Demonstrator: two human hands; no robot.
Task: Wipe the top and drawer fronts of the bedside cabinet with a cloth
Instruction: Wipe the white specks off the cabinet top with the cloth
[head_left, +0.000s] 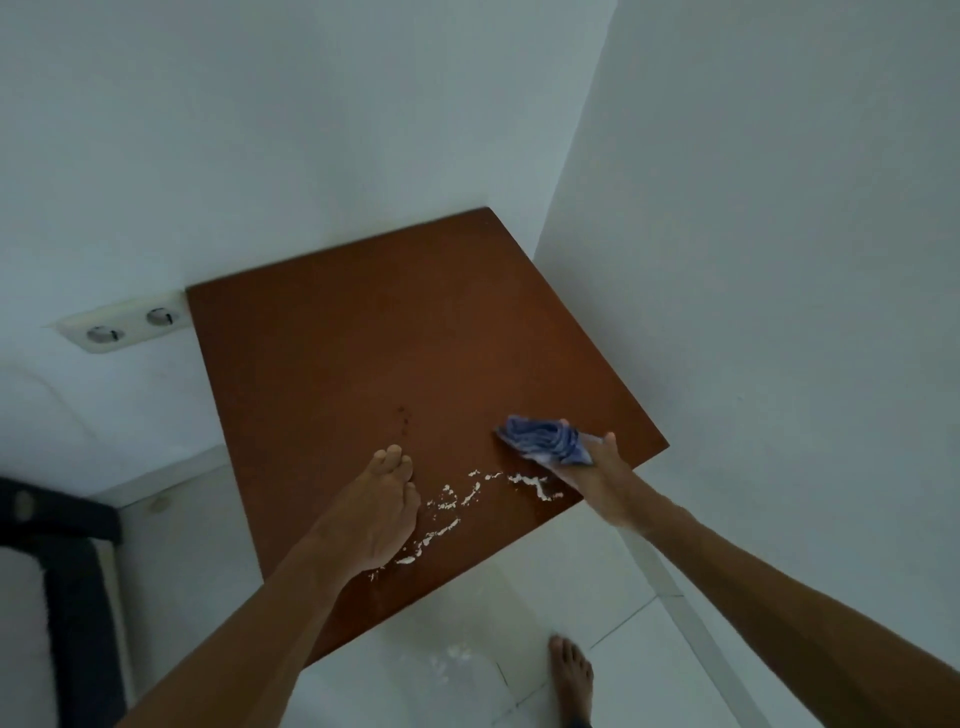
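Note:
The brown top of the bedside cabinet (395, 353) fills the middle of the head view, set into a white wall corner. My right hand (597, 483) holds a bunched blue cloth (545, 439) pressed on the top near its right front corner. My left hand (382, 506) rests on the top near the front edge, fingers together, with nothing in it. A trail of white crumbs or powder (467, 499) lies on the wood between the two hands. A few small dark specks (404, 418) sit further in. The drawer fronts are hidden below the top.
A double wall socket (127, 325) sits left of the cabinet. A dark-edged bed or mattress (57, 582) is at the lower left. White floor tiles (613, 613) lie below, with white bits (452, 657) on them and my bare foot (571, 675).

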